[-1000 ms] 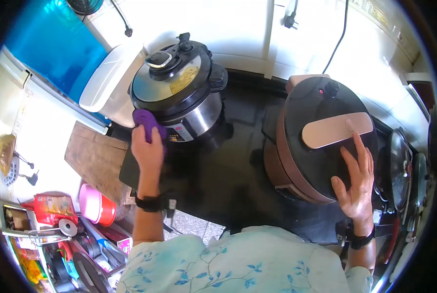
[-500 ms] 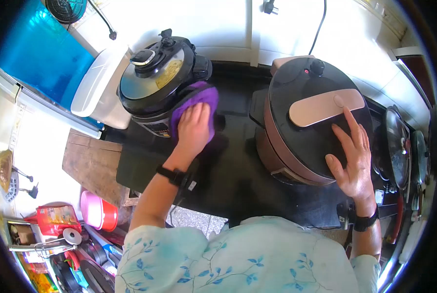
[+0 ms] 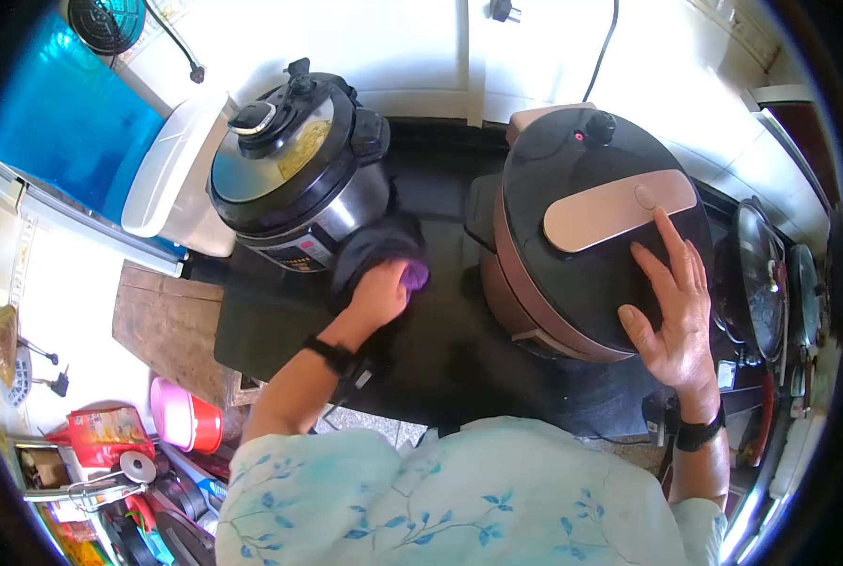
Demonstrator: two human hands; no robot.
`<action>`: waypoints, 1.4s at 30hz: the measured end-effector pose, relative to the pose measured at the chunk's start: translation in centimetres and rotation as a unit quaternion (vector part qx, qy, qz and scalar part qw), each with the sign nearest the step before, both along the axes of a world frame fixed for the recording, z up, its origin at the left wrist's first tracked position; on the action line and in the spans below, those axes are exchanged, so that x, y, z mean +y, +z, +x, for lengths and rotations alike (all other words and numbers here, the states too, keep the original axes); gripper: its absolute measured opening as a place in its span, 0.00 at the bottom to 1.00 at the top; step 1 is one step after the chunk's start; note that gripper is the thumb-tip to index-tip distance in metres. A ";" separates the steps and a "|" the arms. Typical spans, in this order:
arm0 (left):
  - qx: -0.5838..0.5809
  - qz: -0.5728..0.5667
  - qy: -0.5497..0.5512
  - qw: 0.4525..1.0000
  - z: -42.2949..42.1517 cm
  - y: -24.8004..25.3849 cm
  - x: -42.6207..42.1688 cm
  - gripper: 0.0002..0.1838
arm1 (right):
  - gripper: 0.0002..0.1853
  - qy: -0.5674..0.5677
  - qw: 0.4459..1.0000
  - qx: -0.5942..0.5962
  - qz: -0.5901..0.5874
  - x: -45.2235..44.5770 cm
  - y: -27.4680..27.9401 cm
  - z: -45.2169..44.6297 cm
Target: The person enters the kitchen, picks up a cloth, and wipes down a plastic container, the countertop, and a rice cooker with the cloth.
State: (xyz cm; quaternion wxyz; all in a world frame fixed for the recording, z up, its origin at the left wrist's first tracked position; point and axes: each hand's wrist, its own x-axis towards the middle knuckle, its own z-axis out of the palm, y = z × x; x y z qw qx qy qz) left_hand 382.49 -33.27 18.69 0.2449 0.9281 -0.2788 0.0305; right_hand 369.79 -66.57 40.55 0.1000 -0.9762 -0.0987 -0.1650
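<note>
My left hand (image 3: 381, 294) is closed on a purple-and-black cloth (image 3: 415, 275), whose dark side spreads over the black countertop at the front right of a steel-and-black electric pressure cooker (image 3: 360, 198). Whether the cloth touches the cooker I cannot tell. Fingers spread, my right hand (image 3: 674, 316) rests on the black lid of a large rose-coloured electric cooker (image 3: 535, 292). Its index fingertip meets the edge of the lid's rose-gold handle (image 3: 610, 209), near a round button. A small red light shows beside the lid's knob (image 3: 600, 128).
A white plastic container (image 3: 172, 179) stands left of the pressure cooker, by a blue panel (image 3: 63, 113). Lidded pans (image 3: 759, 274) line the far right. At lower left are a wooden board (image 3: 167, 316), a red-and-pink tub (image 3: 184, 415) and a crowded rack.
My left hand has drawn the cloth down and off the pressure cooker's side, and the cloth's dark face now shows. My right hand keeps its place on the lid. The view has shifted slightly.
</note>
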 end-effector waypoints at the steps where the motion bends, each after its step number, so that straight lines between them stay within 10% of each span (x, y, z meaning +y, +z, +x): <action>1: 0.004 0.000 0.000 1.000 -1.1 1.1 0.6 0.17 | 0.28 0.000 1.000 0.004 0.000 0.1 0.0 0.0; 4: 0.320 0.003 -0.102 0.942 -2.5 3.5 0.9 0.17 | 0.28 0.002 1.000 0.006 0.002 0.2 0.2 0.1; 6: 0.300 -0.116 -0.091 0.943 -1.1 3.8 -0.4 0.19 | 0.28 0.002 1.000 -0.002 0.008 0.2 0.2 0.2; 8: 0.031 -0.170 -0.015 0.985 2.4 2.4 -2.5 0.24 | 0.28 -0.004 1.000 -0.001 0.008 0.3 0.1 0.2; 13: -0.150 0.079 0.031 0.985 6.9 0.0 -8.5 0.26 | 0.26 0.009 1.000 -0.012 0.022 0.3 0.1 0.2; 18: 0.002 -0.116 -0.154 0.981 4.2 -0.4 -8.7 0.21 | 0.16 -0.061 0.962 -0.199 0.178 -4.7 -0.7 -1.2; 19: 0.279 -0.206 -0.039 0.937 3.3 1.0 -8.1 0.18 | 0.16 -0.132 0.931 -0.205 0.274 -6.9 -1.3 -1.2; 21: 0.397 -0.395 -0.005 0.829 3.4 0.8 -6.1 0.20 | 0.17 -0.250 0.850 -0.120 0.447 -10.9 -2.9 -0.4; 26: 0.420 -0.570 0.001 0.706 0.8 7.5 -8.0 0.25 | 0.26 -0.118 0.751 0.060 0.646 -11.8 -5.7 3.4; 38: 0.451 -0.528 0.095 0.714 -1.2 10.1 -9.5 0.31 | 0.20 -0.216 0.750 0.120 0.613 -9.3 -1.3 2.8; 42: 0.508 -0.500 -0.109 0.693 -1.4 11.1 -12.2 0.28 | 0.28 -0.324 0.788 -0.008 0.523 -13.9 -2.7 -0.8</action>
